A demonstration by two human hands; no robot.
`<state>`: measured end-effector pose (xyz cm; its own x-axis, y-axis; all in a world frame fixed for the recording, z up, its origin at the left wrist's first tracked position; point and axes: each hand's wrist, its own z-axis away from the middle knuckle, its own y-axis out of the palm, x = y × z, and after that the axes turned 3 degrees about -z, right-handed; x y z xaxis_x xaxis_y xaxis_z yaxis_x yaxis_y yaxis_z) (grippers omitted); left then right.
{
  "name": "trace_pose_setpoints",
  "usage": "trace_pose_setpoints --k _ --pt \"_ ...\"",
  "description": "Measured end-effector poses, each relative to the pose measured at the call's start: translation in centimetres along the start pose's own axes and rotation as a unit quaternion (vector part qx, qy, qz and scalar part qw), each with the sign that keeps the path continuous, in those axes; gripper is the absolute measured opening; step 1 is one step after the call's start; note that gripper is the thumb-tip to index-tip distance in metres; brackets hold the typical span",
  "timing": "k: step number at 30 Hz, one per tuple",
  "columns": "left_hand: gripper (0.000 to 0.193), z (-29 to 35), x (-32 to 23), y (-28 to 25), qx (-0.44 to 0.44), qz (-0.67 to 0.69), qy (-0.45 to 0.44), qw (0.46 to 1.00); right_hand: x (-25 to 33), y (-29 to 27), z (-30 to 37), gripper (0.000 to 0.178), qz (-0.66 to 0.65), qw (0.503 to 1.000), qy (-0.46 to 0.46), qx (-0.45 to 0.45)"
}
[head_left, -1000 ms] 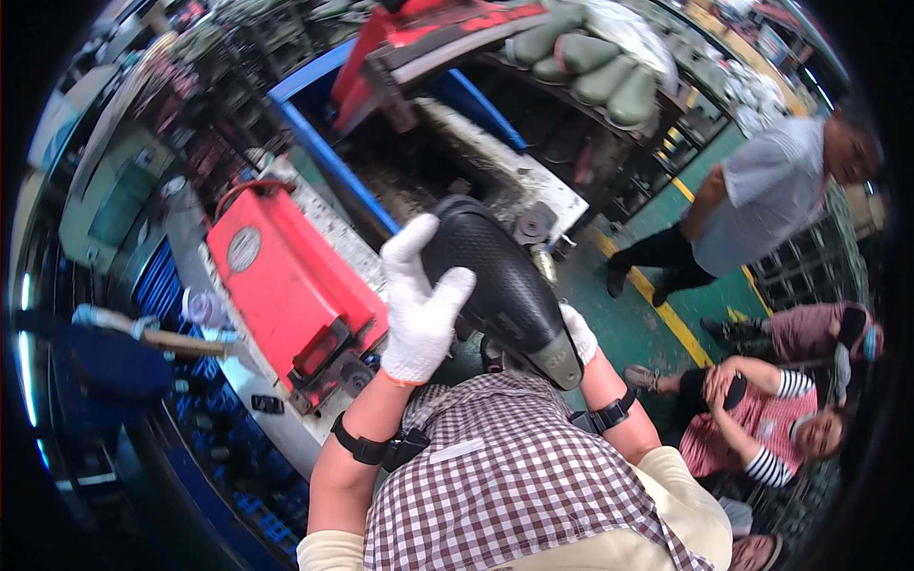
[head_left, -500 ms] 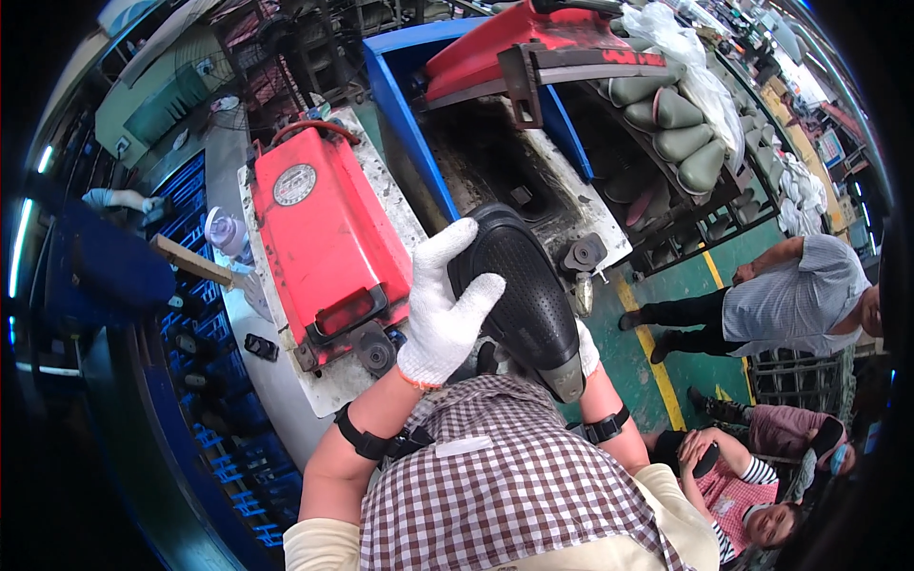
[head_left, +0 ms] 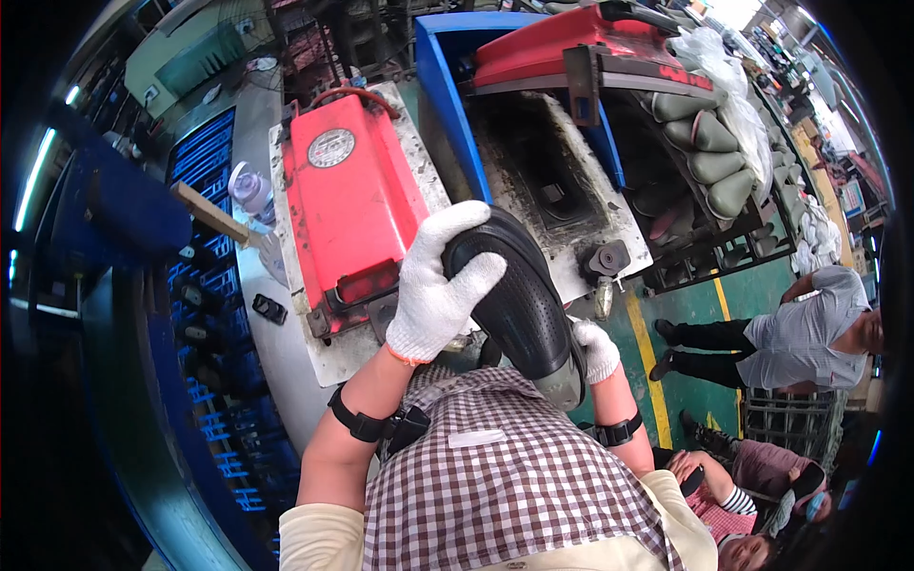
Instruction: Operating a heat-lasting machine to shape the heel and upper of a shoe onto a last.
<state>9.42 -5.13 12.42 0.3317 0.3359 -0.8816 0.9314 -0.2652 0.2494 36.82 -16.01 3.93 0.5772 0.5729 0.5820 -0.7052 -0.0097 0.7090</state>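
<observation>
A black shoe (head_left: pixel 522 295) with a dotted sole sits tilted in front of my chest, its sole toward me. Below its lower end shows a grey-green shoe last (head_left: pixel 564 388). My left hand (head_left: pixel 438 290), in a white knitted glove, grips the upper end, thumb on the sole and fingers around the far edge. At the lower right side, my gloved right hand (head_left: pixel 597 352) is closed against the shoe; its fingertips are partly hidden. Just beyond are a closed red press lid (head_left: pixel 357 200) and an open press with a dark mould (head_left: pixel 543 176).
A raised red lid (head_left: pixel 562 48) hangs above the open mould beside a blue panel (head_left: pixel 452 114). At the right, a rack holds several grey-green lasts (head_left: pixel 719 167). A phone (head_left: pixel 269 308) lies on the metal table at left. A person (head_left: pixel 809 328) stands on the right; others sit nearby.
My view has shifted left, so the presses appear farther right. The shoe has turned slightly in my hands, and more of my right hand shows beside it.
</observation>
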Motion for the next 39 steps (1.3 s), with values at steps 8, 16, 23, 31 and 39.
trace_pose_setpoints --k 8,16,23,31,39 --pt "0.086 3.1 0.5 -5.4 -0.154 0.093 -0.067 0.981 -1.6 8.1 -5.0 0.079 0.055 0.998 -0.026 0.012" --pt "0.076 15.2 -0.1 -10.1 -0.240 0.286 -0.217 0.902 -7.1 17.8 -13.5 0.067 0.428 0.899 0.010 0.090" --pt "0.055 26.5 0.6 -19.0 -0.488 0.274 -0.206 0.803 -11.6 16.5 -15.4 0.050 0.666 0.702 -0.192 0.164" --pt "0.027 39.9 5.5 -41.9 -0.751 -0.025 -0.267 0.604 -14.7 7.7 -15.0 0.059 0.785 0.540 -0.293 -0.074" --pt "0.086 40.2 8.2 -52.8 -0.689 -0.386 -0.261 0.555 -14.6 5.0 -15.6 0.067 0.794 0.543 -0.248 -0.120"
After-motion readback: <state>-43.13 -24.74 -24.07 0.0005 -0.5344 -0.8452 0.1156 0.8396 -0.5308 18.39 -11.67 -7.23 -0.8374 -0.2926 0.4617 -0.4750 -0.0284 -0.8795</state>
